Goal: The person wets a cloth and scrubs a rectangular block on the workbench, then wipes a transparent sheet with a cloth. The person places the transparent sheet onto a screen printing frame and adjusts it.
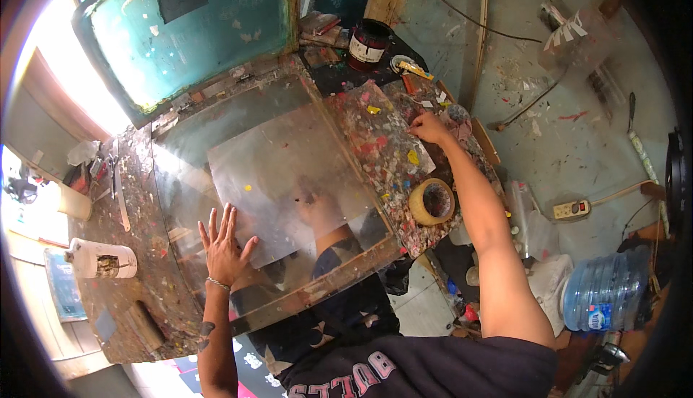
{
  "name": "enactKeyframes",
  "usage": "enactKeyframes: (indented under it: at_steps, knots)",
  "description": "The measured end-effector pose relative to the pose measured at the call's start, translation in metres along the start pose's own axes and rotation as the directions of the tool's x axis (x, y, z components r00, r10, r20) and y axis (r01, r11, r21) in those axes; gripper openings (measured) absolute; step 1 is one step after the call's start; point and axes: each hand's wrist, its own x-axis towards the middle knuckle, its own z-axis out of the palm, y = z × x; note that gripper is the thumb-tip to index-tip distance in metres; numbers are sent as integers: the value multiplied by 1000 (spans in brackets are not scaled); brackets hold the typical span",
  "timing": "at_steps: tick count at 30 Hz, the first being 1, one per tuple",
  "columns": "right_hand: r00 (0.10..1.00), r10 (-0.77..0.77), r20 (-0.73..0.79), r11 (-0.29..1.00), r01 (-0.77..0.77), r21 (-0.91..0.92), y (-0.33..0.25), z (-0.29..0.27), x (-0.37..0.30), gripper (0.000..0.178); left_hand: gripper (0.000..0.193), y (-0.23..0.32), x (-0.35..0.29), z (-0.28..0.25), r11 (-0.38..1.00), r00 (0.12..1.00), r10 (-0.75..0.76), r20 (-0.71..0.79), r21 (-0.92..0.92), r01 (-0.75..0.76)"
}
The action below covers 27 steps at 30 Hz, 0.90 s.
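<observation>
A translucent grey sheet (281,159) lies on the glass panel (172,206) set into the worktable, with a small yellow scrap (247,188) on it. My left hand (225,253) rests at the sheet's near left corner, fingers spread and flat. My right hand (431,128) reaches to the paint-spattered board (361,120) on the right. Its fingers are drawn together low over that surface; whatever is between them is hidden or too small to make out. Closer to me than that hand, a roll of tan tape (432,202) sits at the board's edge.
A teal screen-printing frame (216,44) stands tilted up behind the glass. Beyond the board is a dark ink tub (368,44). At left are a white bottle (105,259) and a metal blade (120,196). A blue water jug (606,293) lies at lower right, near a power strip (572,209).
</observation>
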Motion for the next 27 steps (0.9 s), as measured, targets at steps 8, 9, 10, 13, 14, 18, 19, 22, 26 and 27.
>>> enactKeyframes:
  at_steps: [8, 9, 10, 13, 14, 18, 19, 22, 26, 27]
  knots:
    - [972, 39, -230, 987, -73, -140, 15, -29, -7, 16, 87, 48, 23, 7, 999, 998, 45, 43, 2, -45]
    - [959, 49, -280, 979, -102, -176, 20, -34, -8, 15, 87, 58, 28, 9, 999, 997, 49, 52, -3, -49]
    - [952, 67, -298, 970, -132, -206, 17, -37, -12, 15, 88, 66, 31, 10, 999, 997, 51, 64, -4, -51]
    - [949, 109, -297, 950, -188, -250, -17, -52, -29, 19, 87, 76, 36, 13, 998, 996, 57, 75, 7, -57]
    - [956, 130, -263, 948, -197, -249, -23, -58, -34, 23, 87, 81, 38, 13, 998, 995, 60, 80, 5, -61]
    - [961, 114, -251, 934, -190, -303, -21, -66, -44, 28, 89, 93, 48, 19, 998, 993, 65, 94, -5, -65]
    - [961, 74, -267, 928, -164, -334, -20, -65, -47, 28, 89, 95, 50, 20, 997, 994, 72, 87, -10, -72]
    - [964, -3, -264, 926, -98, -366, -27, -57, -59, 29, 89, 97, 49, 18, 999, 991, 38, 126, -11, -37]
    - [978, -32, -205, 935, -43, -351, -32, -35, -93, 28, 88, 95, 46, 19, 998, 996, 62, 71, -31, -60]
    - [975, -67, -214, 932, -16, -363, -28, -27, -94, 27, 88, 93, 44, 18, 998, 996, 67, 52, -9, -66]
